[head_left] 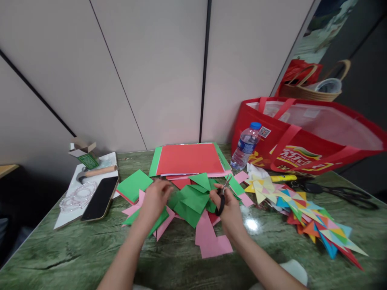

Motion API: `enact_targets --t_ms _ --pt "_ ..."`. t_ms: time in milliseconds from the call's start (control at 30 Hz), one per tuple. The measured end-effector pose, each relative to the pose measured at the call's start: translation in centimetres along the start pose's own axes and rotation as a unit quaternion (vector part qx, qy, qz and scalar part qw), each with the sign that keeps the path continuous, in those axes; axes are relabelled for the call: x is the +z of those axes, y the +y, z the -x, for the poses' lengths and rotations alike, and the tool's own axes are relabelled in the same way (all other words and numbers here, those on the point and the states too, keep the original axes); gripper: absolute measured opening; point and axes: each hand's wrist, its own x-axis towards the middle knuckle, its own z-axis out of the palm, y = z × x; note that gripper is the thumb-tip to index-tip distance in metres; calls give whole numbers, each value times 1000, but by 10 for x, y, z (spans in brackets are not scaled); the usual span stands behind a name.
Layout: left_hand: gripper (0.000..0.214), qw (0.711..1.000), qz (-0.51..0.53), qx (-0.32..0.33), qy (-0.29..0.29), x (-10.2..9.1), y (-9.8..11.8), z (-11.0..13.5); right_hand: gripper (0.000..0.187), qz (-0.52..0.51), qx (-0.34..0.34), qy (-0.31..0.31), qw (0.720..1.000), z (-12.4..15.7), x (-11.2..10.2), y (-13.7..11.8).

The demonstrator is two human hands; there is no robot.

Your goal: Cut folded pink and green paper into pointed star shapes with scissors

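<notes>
My right hand (229,207) grips black-handled scissors (223,194), blades pointing up and away over a heap of green paper pieces (193,197). My left hand (155,198) rests on the left side of that heap with fingers curled; its fingertips look blurred and I cannot make out whether they pinch a piece. Pink paper scraps (210,237) lie in front of the heap, nearer me. A folded green square (134,185) sits just left of my left hand.
A red sheet stack (189,159) lies at the back. A water bottle (245,146) and red bag (308,133) stand right. Multicoloured folded paper stars (311,219), a glue stick (282,178) and second scissors (338,192) lie right; a phone (101,198), hammer (96,172) and bracelet (77,196) left.
</notes>
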Motion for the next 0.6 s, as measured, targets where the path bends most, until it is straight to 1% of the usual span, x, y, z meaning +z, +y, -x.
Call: enact_targets --t_ms 67,133,200,300,367,433,500,600 --pt "17 998 30 41 -24 18 11 1 44 -3 13 21 1000 -3 -1 5" --pt "17 996 46 62 -34 34 16 2 45 -4 21 29 999 -5 -1 9" --pt "24 995 59 74 -42 47 16 4 46 -7 28 31 999 -5 0 13" --pt "42 992 86 76 -50 57 11 5 46 -13 35 26 999 -5 0 16" --pt "51 991 106 70 -49 60 9 4 46 -17 37 21 999 -5 0 16" --pt "51 989 130 61 -43 59 10 4 46 -20 38 16 999 -5 1 15" --pt "38 985 159 52 -39 54 13 4 47 -21 34 10 999 -3 2 13" --pt "8 974 220 35 -34 36 20 5 47 -22 19 0 1000 0 4 7"
